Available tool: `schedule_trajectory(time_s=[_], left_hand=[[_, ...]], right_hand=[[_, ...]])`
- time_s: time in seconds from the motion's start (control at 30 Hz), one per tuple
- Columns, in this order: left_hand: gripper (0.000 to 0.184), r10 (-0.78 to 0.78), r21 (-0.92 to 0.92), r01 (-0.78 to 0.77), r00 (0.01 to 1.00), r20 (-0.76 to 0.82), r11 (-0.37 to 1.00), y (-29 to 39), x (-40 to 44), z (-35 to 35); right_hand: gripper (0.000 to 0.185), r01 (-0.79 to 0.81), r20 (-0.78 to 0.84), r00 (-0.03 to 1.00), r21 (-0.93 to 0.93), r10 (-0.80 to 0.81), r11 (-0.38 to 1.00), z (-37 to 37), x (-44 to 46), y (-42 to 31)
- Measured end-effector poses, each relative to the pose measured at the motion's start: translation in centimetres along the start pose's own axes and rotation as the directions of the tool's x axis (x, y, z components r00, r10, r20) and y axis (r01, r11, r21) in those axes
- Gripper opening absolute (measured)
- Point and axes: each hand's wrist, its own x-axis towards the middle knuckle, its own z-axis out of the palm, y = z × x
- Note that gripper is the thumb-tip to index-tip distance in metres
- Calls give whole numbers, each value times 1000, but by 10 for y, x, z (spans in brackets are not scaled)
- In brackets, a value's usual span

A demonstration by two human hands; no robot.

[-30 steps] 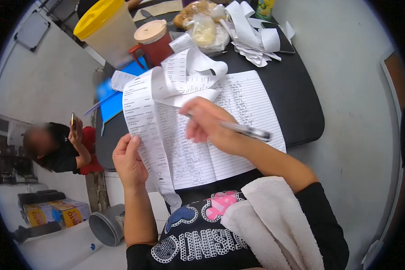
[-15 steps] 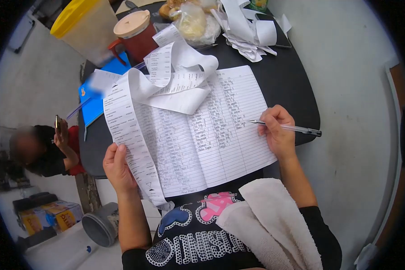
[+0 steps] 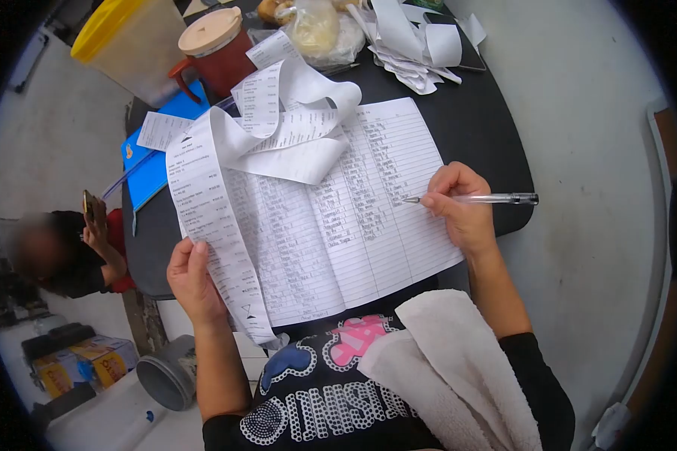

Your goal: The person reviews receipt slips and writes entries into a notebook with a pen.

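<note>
My left hand (image 3: 197, 284) pinches the left edge of a long printed receipt (image 3: 217, 225), which curls back in loops over the top of an open lined notebook (image 3: 399, 248). Handwritten columns cover much of both pages. A clear pen with a black cap end (image 3: 496, 199) is gripped in my right hand (image 3: 465, 207), at the right page. The pen's tip points left, close to the written lines. Whether the tip touches the paper, I cannot tell.
On the black table (image 3: 504, 150) are a red pitcher (image 3: 222, 64), a yellow-lidded container (image 3: 132, 52), a blue folder (image 3: 147, 180), plastic bags with food (image 3: 316, 34) and piled paper slips (image 3: 414, 56). A person (image 3: 71, 248) holds a phone at the left.
My right hand has moved from over the notebook's middle to its right page, and the pen now points left. The view has shifted, while my left hand keeps hold of the receipt.
</note>
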Motion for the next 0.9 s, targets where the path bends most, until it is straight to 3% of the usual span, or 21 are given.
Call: schedule_trajectory(time_s=[0.2, 0.4, 0.6, 0.9], left_hand=[[14, -4, 11, 3, 1000, 7, 1000, 0, 0, -1], [15, 4, -2, -4, 1000, 2, 1000, 2, 0, 4], [14, -3, -13, 3, 1000, -6, 1000, 2, 0, 2], [12, 13, -25, -13, 1000, -2, 1000, 1, -1, 3]], right_hand=[[21, 75, -12, 997, -29, -75, 997, 19, 8, -20], [28, 30, -173, 982, -226, -71, 974, 19, 9, 13], [31, -3, -275, 960, -217, -58, 976, 5, 5, 11], [33, 62, -263, 957, -229, -123, 971, 0, 3, 15]])
